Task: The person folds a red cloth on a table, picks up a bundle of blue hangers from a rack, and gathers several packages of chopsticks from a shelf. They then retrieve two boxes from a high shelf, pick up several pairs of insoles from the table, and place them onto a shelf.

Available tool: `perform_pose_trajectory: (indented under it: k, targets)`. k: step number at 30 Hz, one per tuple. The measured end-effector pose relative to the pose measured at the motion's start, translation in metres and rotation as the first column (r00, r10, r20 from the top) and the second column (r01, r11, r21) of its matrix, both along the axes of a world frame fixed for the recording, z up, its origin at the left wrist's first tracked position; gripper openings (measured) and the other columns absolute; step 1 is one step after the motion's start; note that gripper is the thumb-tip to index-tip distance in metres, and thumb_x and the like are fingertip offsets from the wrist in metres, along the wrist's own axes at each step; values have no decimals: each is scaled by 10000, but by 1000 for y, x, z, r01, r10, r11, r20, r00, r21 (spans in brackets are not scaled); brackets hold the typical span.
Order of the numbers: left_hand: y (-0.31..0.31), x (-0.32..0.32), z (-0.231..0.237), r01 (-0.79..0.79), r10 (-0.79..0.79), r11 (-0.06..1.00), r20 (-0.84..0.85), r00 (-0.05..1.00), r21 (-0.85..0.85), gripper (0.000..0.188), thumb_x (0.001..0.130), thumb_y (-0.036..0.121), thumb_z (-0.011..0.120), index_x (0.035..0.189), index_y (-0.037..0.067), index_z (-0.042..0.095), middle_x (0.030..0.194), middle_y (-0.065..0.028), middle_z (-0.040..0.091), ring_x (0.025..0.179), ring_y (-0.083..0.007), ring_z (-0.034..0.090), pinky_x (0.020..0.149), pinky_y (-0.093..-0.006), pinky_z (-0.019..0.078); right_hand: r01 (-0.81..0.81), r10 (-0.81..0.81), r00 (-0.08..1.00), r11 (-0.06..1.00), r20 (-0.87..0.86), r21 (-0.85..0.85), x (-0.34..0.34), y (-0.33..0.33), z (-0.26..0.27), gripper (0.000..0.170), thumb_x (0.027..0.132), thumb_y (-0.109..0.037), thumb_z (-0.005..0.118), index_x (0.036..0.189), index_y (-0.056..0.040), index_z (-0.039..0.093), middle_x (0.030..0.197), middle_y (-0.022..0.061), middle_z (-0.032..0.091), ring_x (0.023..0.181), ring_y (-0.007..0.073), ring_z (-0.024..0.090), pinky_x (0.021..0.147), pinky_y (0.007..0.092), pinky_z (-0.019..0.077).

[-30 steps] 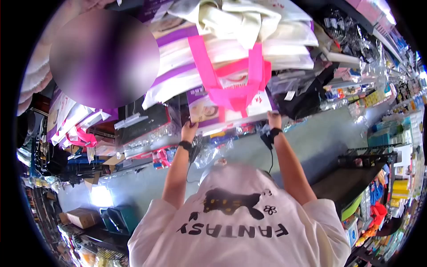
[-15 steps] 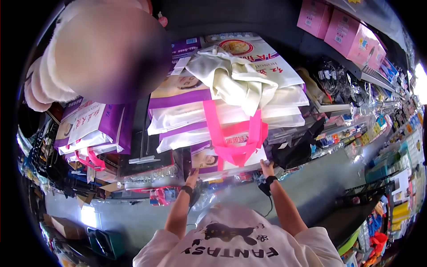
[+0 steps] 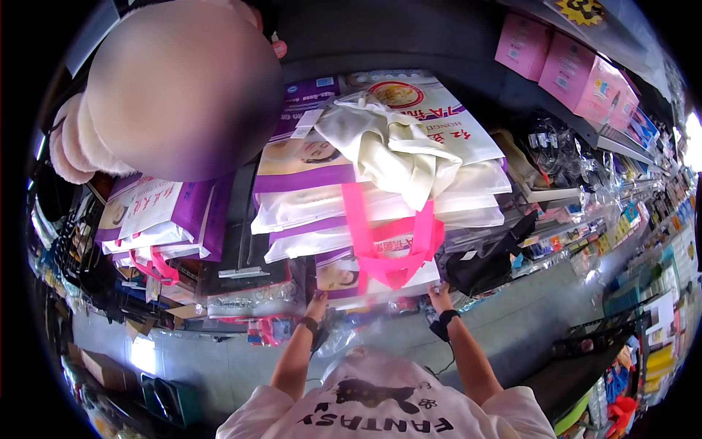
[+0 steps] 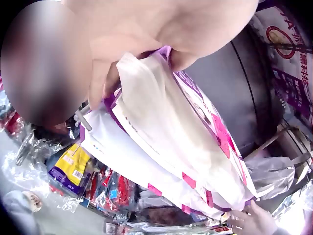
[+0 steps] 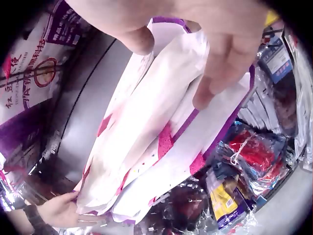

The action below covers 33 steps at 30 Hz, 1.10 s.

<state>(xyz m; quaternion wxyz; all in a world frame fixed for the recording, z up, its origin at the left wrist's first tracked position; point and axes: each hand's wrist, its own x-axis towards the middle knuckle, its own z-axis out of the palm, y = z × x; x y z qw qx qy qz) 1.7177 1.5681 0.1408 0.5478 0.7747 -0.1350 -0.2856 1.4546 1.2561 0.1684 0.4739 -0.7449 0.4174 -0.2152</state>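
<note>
In the head view, a white and purple bag (image 3: 420, 274) with pink handles (image 3: 397, 269) stands out from the front of a stack of similar bags (image 3: 307, 208). My left hand (image 3: 316, 306) holds its left side and my right hand (image 3: 440, 298) its right side. The left wrist view shows my left hand (image 4: 161, 29) with thumb and fingers round layered white bag edges (image 4: 166, 107). Seen from the right wrist, my right hand (image 5: 195, 39) grips the opposite end of the white layers (image 5: 146, 112), thumb and fingers on either side.
Crumpled white cloth (image 3: 395, 150) lies on the stack. Another bag pile (image 3: 150, 208) is at the left, a black bag (image 3: 486, 269) at the right. Pink boxes (image 3: 567, 66) stand back right. Plastic-wrapped goods (image 5: 252, 152) lie below the hands.
The head view has tilted upward, so the stack's top shows and both hands appear lower in it. Both hands keep hold of the bag's sides.
</note>
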Motion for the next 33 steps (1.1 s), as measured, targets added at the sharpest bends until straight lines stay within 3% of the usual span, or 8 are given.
perform_pose_trajectory:
  k: [8,11,17,19,26,29,31,33]
  targets:
    - [5,-14,25,-55,66,997,-218,974,59,470,838,402,408,1114,21,406,838,-117,540,677,-179,535,533,-288,405,24,-44,996,974,-82,-227,-12,22,7,648,721,-116,574,1244,-22,204,1100,194,430,1002,322,460,834,358,384]
    - [18,-6,-22,-103,104,995,99,990,-11,508,835,401,426,1100,-31,392,851,-139,545,739,-203,545,596,-302,410,29,-7,997,953,75,-300,-30,35,20,683,672,-7,562,1257,-45,211,1121,182,403,1001,305,454,834,369,388]
    - [54,-37,-40,-223,197,975,431,880,9,435,824,269,494,1098,-41,361,928,-180,494,791,-252,491,684,-324,407,101,-127,965,987,229,123,-94,58,7,656,662,140,444,1248,-73,242,1116,133,407,974,204,467,658,260,479]
    - [68,-40,-67,-354,332,934,453,827,-39,449,834,242,525,1152,3,317,891,-76,515,722,-124,490,627,-238,419,95,-143,947,980,287,175,-117,71,54,648,663,153,431,1243,-78,256,1111,117,422,966,193,473,657,244,476]
    - [72,-90,-12,-310,319,942,58,946,-129,297,803,100,520,1056,1,400,930,-102,535,835,-168,537,701,-276,462,110,13,813,978,582,-176,-164,79,271,428,742,32,466,1153,-45,373,1113,117,471,874,214,534,747,308,419]
    - [70,-104,-7,-285,281,947,-46,958,-147,274,776,75,526,1021,0,428,892,-112,547,772,-166,549,677,-272,463,177,228,884,644,408,-744,-200,95,387,301,729,-88,537,1021,-58,470,1004,95,525,887,246,524,758,349,401]
    - [56,-123,25,-240,191,952,242,951,189,288,760,83,544,1018,9,438,874,-114,546,744,-170,550,641,-280,463,418,384,753,348,534,-839,-210,104,422,230,706,-183,578,886,-63,500,869,71,540,796,230,523,689,353,402]
    - [51,-129,19,-240,215,939,126,968,247,291,763,100,540,1020,11,438,844,-102,548,693,-177,556,576,-280,471,434,383,800,163,462,-886,-248,113,426,256,733,-204,550,983,-189,495,940,37,521,894,211,481,769,400,359]
